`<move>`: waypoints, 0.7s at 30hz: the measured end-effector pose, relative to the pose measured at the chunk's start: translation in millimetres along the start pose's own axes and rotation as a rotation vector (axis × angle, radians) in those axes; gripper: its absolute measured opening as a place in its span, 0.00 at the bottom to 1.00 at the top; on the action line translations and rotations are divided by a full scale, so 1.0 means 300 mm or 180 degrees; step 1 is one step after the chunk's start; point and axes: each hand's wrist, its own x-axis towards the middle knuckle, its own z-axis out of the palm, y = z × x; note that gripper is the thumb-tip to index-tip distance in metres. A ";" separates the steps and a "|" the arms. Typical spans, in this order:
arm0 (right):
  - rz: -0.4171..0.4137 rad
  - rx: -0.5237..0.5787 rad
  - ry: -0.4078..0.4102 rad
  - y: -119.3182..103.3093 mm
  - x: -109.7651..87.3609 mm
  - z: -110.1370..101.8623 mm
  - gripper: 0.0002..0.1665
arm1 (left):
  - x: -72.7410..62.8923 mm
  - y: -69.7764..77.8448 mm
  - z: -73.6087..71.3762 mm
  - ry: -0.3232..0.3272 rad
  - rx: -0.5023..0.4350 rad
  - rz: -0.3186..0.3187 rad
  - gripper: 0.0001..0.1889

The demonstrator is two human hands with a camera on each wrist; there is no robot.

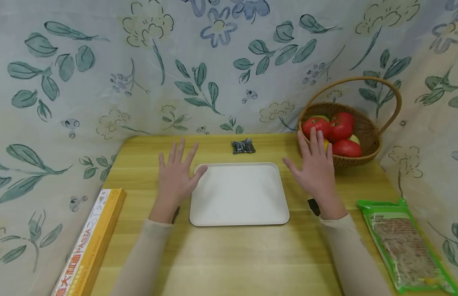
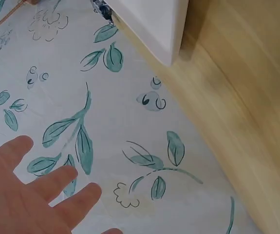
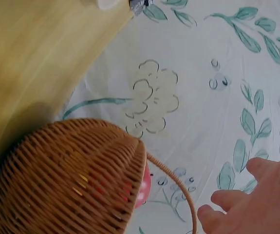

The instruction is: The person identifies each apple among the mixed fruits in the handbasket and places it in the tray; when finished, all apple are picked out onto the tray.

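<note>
My left hand (image 1: 176,181) is held with fingers spread, its thumb overlapping the left edge of a white rectangular tray (image 1: 239,194) in the head view. Opposite it, my right hand (image 1: 315,172) is also spread, its fingertips overlapping the front of a wicker basket (image 1: 373,142). Neither hand holds anything. Red fruits (image 1: 346,148) and some yellow-green ones sit in the basket, under its tall arched handle. Behind the tray lies a small black-and-silver wrapped packet (image 1: 243,146). The left wrist view shows the left fingers (image 2: 76,204) over the floral cloth.
A yellow-and-white pasta box (image 1: 89,242) lies along the table's left edge. At the right edge lies a green-bordered clear bag (image 1: 406,246) with brownish contents. Floral cloth (image 1: 214,61) hangs behind and at both sides of the wooden table (image 1: 229,263).
</note>
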 end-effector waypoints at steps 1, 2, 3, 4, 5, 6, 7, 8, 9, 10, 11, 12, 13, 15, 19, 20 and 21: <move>-0.0007 0.0043 0.0065 0.009 0.006 -0.009 0.54 | -0.005 -0.003 0.001 -0.0022 -0.0063 -0.0004 0.41; -0.0004 0.0108 0.0123 0.019 0.014 -0.020 0.55 | -0.010 -0.007 0.003 -0.0048 -0.0135 -0.0014 0.41; -0.0002 0.0182 0.0169 0.027 0.022 -0.030 0.56 | -0.015 -0.011 0.004 -0.0074 -0.0222 -0.0025 0.41; 0.0008 0.0262 0.0220 0.037 0.032 -0.040 0.56 | -0.020 -0.016 0.005 -0.0108 -0.0324 -0.0043 0.41; 0.0033 0.0351 0.0255 0.047 0.042 -0.049 0.57 | -0.025 -0.021 0.008 -0.0159 -0.0421 -0.0074 0.41; 0.0070 0.0462 0.0283 0.057 0.051 -0.059 0.57 | -0.029 -0.026 0.011 -0.0211 -0.0531 -0.0109 0.41; 0.0115 0.0567 0.0309 0.067 0.064 -0.069 0.58 | -0.033 -0.032 0.014 -0.0261 -0.0652 -0.0150 0.41; 0.0171 0.0663 0.0330 0.078 0.077 -0.079 0.59 | -0.035 -0.040 0.019 -0.0337 -0.0770 -0.0188 0.41; 0.0229 0.0748 0.0348 0.089 0.089 -0.089 0.59 | -0.037 -0.046 0.026 -0.0424 -0.0878 -0.0220 0.41; 0.0285 0.0836 0.0361 0.100 0.100 -0.099 0.60 | -0.039 -0.054 0.035 -0.0522 -0.0965 -0.0242 0.41; 0.0344 0.0919 0.0368 0.112 0.112 -0.108 0.61 | -0.040 -0.060 0.045 -0.0623 -0.1053 -0.0265 0.41; 0.0396 0.1011 0.0383 0.123 0.124 -0.116 0.62 | -0.041 -0.067 0.056 -0.0726 -0.1147 -0.0284 0.41; 0.0452 0.1090 0.0397 0.134 0.136 -0.123 0.63 | -0.042 -0.072 0.065 -0.0824 -0.1226 -0.0307 0.40; 0.0565 0.1264 0.0396 0.153 0.159 -0.134 0.65 | -0.044 -0.084 0.085 -0.1003 -0.1353 -0.0352 0.39; 0.0834 0.1529 0.0300 0.180 0.204 -0.136 0.70 | -0.056 -0.111 0.113 -0.1233 -0.1561 -0.0467 0.38; 0.0902 0.1570 0.0259 0.185 0.215 -0.133 0.71 | -0.059 -0.120 0.119 -0.1288 -0.1634 -0.0480 0.38; 0.0965 0.1608 0.0227 0.189 0.224 -0.129 0.71 | -0.063 -0.128 0.123 -0.1342 -0.1699 -0.0487 0.38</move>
